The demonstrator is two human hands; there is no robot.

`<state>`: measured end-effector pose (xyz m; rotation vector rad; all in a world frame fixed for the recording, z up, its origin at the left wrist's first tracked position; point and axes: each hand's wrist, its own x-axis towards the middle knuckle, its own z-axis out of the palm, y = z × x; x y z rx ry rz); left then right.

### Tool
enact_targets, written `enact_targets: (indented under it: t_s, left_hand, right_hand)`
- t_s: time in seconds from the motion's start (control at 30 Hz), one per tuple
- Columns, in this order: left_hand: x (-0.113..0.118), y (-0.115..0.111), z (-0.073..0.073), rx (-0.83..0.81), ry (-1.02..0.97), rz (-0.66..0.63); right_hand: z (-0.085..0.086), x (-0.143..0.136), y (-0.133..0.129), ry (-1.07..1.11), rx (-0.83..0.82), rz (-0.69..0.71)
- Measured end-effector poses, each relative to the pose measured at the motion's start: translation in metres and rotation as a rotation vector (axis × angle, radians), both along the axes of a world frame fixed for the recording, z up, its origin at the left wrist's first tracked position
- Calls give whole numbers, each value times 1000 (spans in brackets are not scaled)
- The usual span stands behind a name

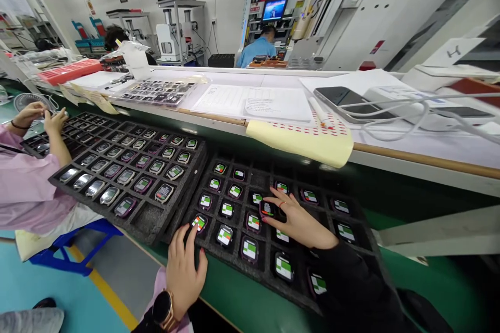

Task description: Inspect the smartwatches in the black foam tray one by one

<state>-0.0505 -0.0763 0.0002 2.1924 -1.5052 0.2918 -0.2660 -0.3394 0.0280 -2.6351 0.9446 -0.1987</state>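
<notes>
A black foam tray (pixel 269 276) lies in front of me on the green belt, its pockets holding several small smartwatch bodies with lit green, white and red screens. My right hand (pixel 299 221) rests over the tray's middle, its fingertips on one watch body (pixel 267 209) in its pocket. My left hand (pixel 183 268), with a wristwatch on the wrist, lies flat at the tray's near left corner, fingertips touching the watch body (pixel 199 222) there.
A second foam tray (pixel 146 218) of watch bodies lies to the left, and a co-worker in a pink sleeve (pixel 27 182) handles a third tray beyond. A raised white shelf (pixel 390 153) with papers, a yellow sheet, phones and cables runs behind. Another person stands at a far machine.
</notes>
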Motion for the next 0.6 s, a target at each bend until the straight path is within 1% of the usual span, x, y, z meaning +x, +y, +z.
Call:
enact_targets:
  t_s: [0.23, 0.4, 0.5, 0.6]
  left_hand:
    - [-1, -2, 3, 23, -29, 15]
    - [-2, -1, 2, 10, -13, 5]
    - [-2, -1, 1, -6, -1, 6]
    - [-1, -2, -1, -38, -14, -1]
  right_hand:
    - [4, 0, 2, 29, 19, -4]
    - [0, 0, 1, 19, 3, -10]
    - [0, 1, 1, -35, -19, -9]
    - [9, 4, 4, -147, -26, -16]
